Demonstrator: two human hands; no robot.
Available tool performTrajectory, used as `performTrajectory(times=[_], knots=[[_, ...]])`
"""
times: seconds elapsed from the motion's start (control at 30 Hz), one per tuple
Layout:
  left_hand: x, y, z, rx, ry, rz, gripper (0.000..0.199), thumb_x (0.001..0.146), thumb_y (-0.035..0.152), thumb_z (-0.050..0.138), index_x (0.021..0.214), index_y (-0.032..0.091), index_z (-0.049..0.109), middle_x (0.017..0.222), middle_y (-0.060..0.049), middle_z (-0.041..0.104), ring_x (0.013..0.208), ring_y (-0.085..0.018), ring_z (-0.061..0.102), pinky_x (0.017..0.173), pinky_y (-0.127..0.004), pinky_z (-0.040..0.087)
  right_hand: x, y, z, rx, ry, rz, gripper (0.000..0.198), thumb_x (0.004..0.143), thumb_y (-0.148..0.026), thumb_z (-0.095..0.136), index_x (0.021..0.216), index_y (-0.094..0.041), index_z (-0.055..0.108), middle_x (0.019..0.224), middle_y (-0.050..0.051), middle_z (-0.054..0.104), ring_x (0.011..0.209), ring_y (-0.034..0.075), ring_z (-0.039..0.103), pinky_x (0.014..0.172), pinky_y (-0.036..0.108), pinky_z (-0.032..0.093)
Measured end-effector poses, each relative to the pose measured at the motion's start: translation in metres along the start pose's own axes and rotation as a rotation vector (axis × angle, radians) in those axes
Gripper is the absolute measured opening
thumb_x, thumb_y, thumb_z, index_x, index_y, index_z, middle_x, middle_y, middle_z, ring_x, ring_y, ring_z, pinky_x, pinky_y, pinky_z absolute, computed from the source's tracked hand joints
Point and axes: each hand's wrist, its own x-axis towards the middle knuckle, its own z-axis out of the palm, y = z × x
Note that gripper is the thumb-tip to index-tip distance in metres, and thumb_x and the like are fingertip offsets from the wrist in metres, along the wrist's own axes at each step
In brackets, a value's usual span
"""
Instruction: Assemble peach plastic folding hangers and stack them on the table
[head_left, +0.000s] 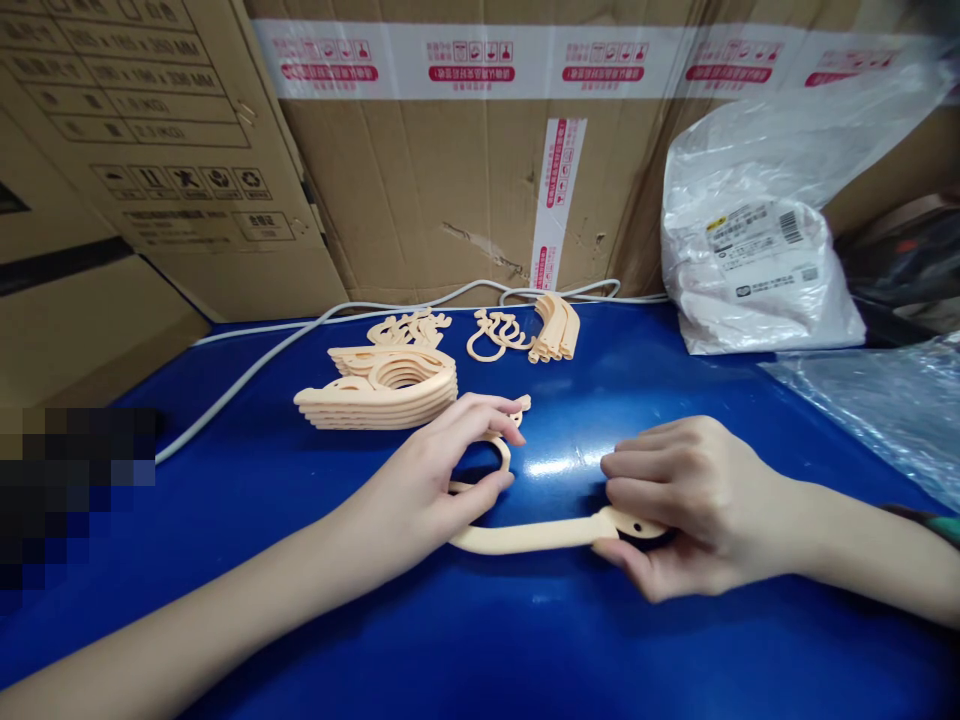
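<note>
A cream plastic folding clothes hanger point(536, 537) lies between my hands, low over the blue table. My left hand point(454, 465) curls around its left part, thumb and forefinger beside a rounded loop; the palm side is hidden. My right hand point(686, 505) grips the hanger's right end with bent fingers, near a small dark hole. Just behind my left hand, a stack of cream hanger pieces point(379, 412) sits on the table. Part of another small cream piece point(523, 405) shows past my left fingertips.
Farther back lie loose cream hooks point(495, 335), a pile of small cream pieces point(409, 328) and several curved arms point(556, 330). A white cable point(281, 345) runs along the back. Cardboard boxes point(450, 170) wall the table; a white plastic bag point(757, 250) stands at right.
</note>
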Motion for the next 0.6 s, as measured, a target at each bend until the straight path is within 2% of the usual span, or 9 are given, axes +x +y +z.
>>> performTrajectory(times=[0.2,0.43,0.5,0.6], knots=[[0.0016,-0.0029,-0.0009,0.028,-0.001,-0.004,0.007,0.090,0.024,0.061,0.096,0.021,0.060,0.125,-0.003,0.059,0.128,-0.015,0.050,0.107,-0.024,0.036,0.0003,-0.0035,-0.0020,0.157,-0.033,-0.032,0.031,0.079,-0.029,0.053,0.056,-0.021,0.035,0.052,-0.004,0.040,0.047,0.011,0.026,0.048,0.030,0.019],[0.0015,-0.0037,-0.0018,0.095,-0.040,0.011,0.029,0.083,0.026,0.069,0.109,0.021,0.059,0.131,-0.005,0.057,0.129,-0.016,0.049,0.108,-0.025,0.036,0.0017,-0.0012,-0.0024,0.200,-0.080,-0.022,0.027,0.078,-0.028,0.053,0.059,-0.021,0.035,0.056,-0.004,0.039,0.052,0.012,0.026,0.052,0.030,0.019],[0.0015,-0.0040,-0.0016,0.093,-0.041,0.019,0.027,0.085,0.023,0.066,0.110,0.021,0.058,0.131,-0.005,0.057,0.129,-0.016,0.049,0.108,-0.025,0.036,0.0025,-0.0006,-0.0018,0.211,-0.099,-0.017,0.028,0.080,-0.032,0.054,0.061,-0.021,0.036,0.058,-0.004,0.040,0.053,0.012,0.028,0.053,0.030,0.020],[0.0011,-0.0044,-0.0015,0.075,-0.047,0.017,0.024,0.087,0.023,0.063,0.110,0.021,0.057,0.132,-0.005,0.056,0.131,-0.016,0.047,0.109,-0.025,0.036,0.0040,-0.0006,-0.0005,0.214,-0.118,-0.008,0.039,0.084,-0.048,0.055,0.062,-0.020,0.039,0.060,-0.004,0.043,0.055,0.012,0.030,0.055,0.030,0.020]])
